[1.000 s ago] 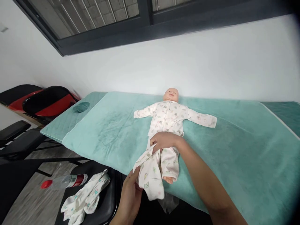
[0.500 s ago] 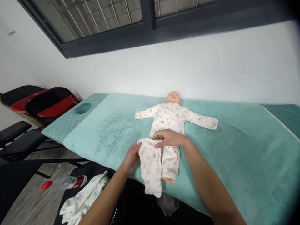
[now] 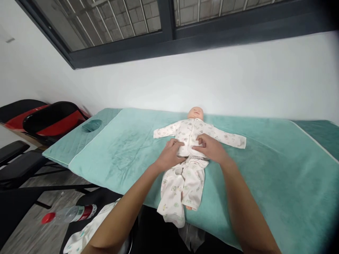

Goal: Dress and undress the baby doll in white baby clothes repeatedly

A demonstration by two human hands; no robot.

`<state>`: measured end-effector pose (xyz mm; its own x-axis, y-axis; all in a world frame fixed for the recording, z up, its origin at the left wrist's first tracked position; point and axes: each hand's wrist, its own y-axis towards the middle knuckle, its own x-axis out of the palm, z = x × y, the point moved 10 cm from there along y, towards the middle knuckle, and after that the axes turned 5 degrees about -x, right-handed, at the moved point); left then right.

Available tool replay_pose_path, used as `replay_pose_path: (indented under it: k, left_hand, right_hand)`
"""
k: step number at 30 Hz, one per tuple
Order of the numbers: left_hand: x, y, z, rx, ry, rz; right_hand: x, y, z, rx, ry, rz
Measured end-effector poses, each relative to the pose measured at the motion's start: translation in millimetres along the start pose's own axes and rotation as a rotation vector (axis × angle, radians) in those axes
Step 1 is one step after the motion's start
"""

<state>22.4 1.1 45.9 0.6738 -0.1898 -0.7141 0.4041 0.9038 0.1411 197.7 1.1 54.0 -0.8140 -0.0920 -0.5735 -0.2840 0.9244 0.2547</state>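
Observation:
A baby doll (image 3: pixel 196 113) lies on its back, its head toward the wall and both sleeves spread out. It wears a white printed baby shirt (image 3: pixel 188 132) and matching baby pants (image 3: pixel 194 180). My left hand (image 3: pixel 171 153) is closed at the shirt's lower edge on the left, thumb near the waist. My right hand (image 3: pixel 212 148) has its fingers curled on the shirt's front at the right, pinching the cloth. The left pant leg hangs over the bed's front edge. A foot shows at the cuff of the right pant leg.
A green-covered massage bed (image 3: pixel 127 141) with a face hole runs along the white wall under a barred window. Black-and-red folding chairs (image 3: pixel 53 120) stand at the left. A plastic bottle (image 3: pixel 71 214) and white printed cloth (image 3: pixel 90 231) lie on a black seat at lower left.
Both hands have left the pants and moved up to the shirt's lower part, the left hand going up and right. The left pant leg, held before, now lies loose.

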Motion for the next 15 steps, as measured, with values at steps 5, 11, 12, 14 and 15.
replay_pose_path:
  k: [5, 11, 12, 14, 15]
  left_hand:
    - [2.9, 4, 20, 0.06, 0.309, 0.081]
    - [-29.2, 12, -26, -0.162, -0.21, 0.326]
    - [-37.9, 10, -50, -0.269, -0.381, 0.419]
    - [-46.1, 1, -98, -0.466, -0.652, 0.58]
    - [-46.8, -4, -118, -0.538, -0.72, 0.631]
  right_hand:
    - [5, 2, -7, -0.019, -0.452, 0.192]
    - [7, 0, -17, -0.079, -0.474, 0.232]
    - [6, 0, -14, -0.08, -0.426, 0.239]
    - [1, 1, -3, -0.051, -0.269, 0.272]
    - [-2, 2, 4, -0.027, -0.165, 0.298]
